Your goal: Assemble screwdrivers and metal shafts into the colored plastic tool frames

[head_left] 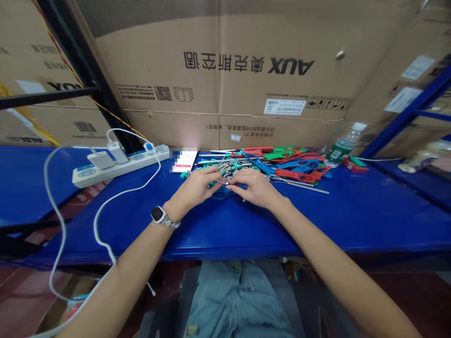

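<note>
My left hand (202, 184), with a watch on its wrist, pinches one end of a small thin metallic piece (222, 182). From the other side my right hand (252, 186) pinches the same piece, and the fingertips of both hands nearly meet. Both hands are over the blue table, at the near edge of a pile of wires (235, 165) and metal rods (306, 185). Red, blue and green plastic handles (299, 166) lie to the right of the pile. Part of a blue item shows beneath my fingers.
A white power strip (121, 164) with plugs and trailing cables is on the left. Behind the pile stand a phone (185, 160) and a large carton (225, 84). A water bottle (343, 146) and a red box (355, 164) are at the right.
</note>
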Demonstrator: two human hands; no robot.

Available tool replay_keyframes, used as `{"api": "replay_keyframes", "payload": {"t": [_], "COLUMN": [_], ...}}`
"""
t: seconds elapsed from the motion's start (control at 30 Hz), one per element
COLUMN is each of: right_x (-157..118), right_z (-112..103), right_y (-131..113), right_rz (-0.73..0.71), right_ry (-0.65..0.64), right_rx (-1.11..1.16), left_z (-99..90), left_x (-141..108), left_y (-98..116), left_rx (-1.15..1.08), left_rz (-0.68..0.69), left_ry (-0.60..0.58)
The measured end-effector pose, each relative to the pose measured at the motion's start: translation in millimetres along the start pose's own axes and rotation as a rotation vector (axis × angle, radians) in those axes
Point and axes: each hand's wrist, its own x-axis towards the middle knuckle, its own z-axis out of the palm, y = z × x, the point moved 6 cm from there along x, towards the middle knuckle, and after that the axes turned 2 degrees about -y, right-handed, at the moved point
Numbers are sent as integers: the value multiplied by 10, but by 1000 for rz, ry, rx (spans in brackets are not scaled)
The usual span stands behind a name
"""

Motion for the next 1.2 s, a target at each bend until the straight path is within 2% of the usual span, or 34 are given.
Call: {"api": "replay_keyframes", "payload": {"t": [0.13,0.3,0.4,0.5,0.67,0.83,1.0,1.2], "right_x": [-7,-25,-30,-20,6,6,-9,-13], "right_z": [10,24,28,26,44,32,66,157], "right_y": [40,115,124,87,-20,-42,65,123], "right_rz": [10,110,141,126,76,78,222,296], "right_ry": [6,2,2,19,4,24,71,11], "right_rx": [91,302,354,346,199,159,399,527], "left_z": [-8,-1,3,8,56,98,103,80], "left_x": [3,1,-2,-4,13,48,51,48], "left_y": [34,61,83,106,160,132,125,79], "left_rx": [-29,-34,-19,1,81,158,143,92], "left_rz": [24,34,22,-36,-108,-224,-235,-272], "left_ry": [1,-41,-59,-58,-118,-143,-122,-82]}}
